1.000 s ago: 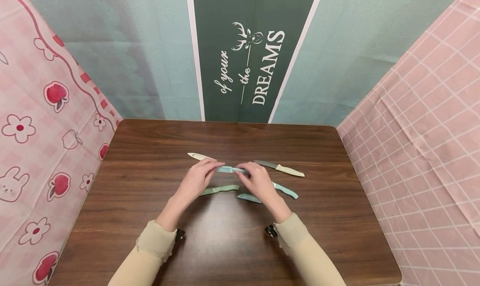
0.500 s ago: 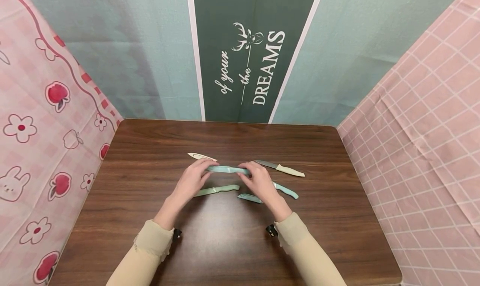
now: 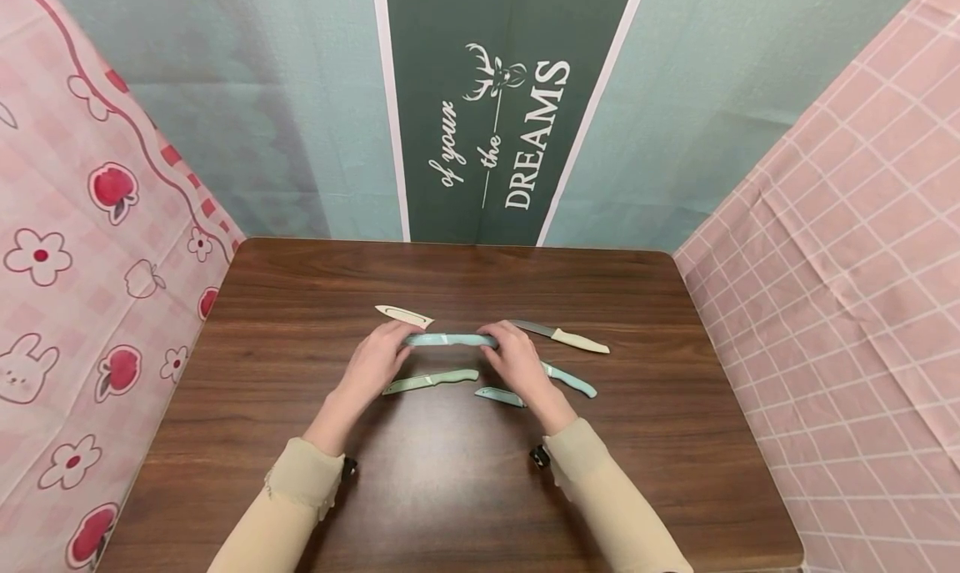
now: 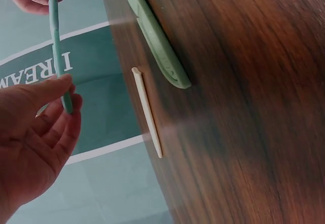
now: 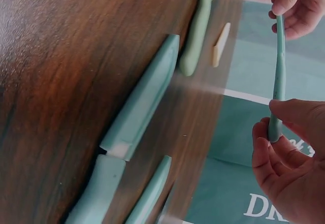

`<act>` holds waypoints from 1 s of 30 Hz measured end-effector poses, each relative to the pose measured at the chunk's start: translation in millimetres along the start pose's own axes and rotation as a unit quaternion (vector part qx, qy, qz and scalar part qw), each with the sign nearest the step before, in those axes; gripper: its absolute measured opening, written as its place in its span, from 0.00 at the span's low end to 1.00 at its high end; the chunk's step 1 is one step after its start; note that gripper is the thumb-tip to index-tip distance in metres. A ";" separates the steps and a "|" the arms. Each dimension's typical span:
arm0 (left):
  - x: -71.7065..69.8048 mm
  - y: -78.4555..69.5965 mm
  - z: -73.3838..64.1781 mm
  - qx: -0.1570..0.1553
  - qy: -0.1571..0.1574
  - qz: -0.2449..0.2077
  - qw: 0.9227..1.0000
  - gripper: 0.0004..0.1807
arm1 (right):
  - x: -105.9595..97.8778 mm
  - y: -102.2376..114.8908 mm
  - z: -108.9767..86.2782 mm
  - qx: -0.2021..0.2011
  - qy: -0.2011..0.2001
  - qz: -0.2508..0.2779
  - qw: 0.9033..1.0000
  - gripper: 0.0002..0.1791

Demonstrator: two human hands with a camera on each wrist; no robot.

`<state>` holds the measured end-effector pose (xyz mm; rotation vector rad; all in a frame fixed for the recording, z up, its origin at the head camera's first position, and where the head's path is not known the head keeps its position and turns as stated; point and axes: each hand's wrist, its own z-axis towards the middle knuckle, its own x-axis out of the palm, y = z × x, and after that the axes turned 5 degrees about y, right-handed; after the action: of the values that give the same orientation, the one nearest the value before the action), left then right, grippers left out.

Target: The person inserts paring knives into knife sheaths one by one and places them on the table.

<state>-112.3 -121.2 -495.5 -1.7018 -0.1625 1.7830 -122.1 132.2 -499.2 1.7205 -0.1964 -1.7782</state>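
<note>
A light-blue sheathed knife (image 3: 448,339) is held level above the table, sheath to the left and handle to the right. My left hand (image 3: 373,359) pinches the sheath's tip end between thumb and fingers. At the handle's far end, the thumb and fingers of my right hand (image 3: 517,363) grip it. Below on the table, a green knife (image 3: 453,377) in its green sheath lies near my left hand. Close to my right wrist is a teal knife (image 5: 137,102) in its sheath, its handle hidden under the arm in the head view.
A cream sheath (image 3: 403,315) lies behind my left hand. To the right are a bare-bladed knife with a cream handle (image 3: 581,341) and another light-blue knife (image 3: 573,381), partly covered by my right hand. A printed curtain (image 3: 300,139) hangs beyond the wooden table (image 3: 637,456).
My left hand has moved left toward the sheath's tip, and the held knife has shifted left, showing more of it between the hands. My right hand has barely moved.
</note>
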 end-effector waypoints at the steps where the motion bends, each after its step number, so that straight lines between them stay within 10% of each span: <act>1: 1.1 1.1 0.4 0.002 0.004 0.005 1.000 0.17 | 2.1 -1.0 1.2 0.001 0.003 -0.003 1.000 0.11; 30: 22.0 28.7 -1.7 0.014 0.071 0.028 0.997 0.14 | 39.3 -11.9 15.5 0.016 0.088 -0.078 0.993 0.11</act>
<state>-119.9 -132.4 -529.1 -1.8230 -0.0277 1.6885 -137.9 115.4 -536.5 1.9505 -0.0152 -1.7264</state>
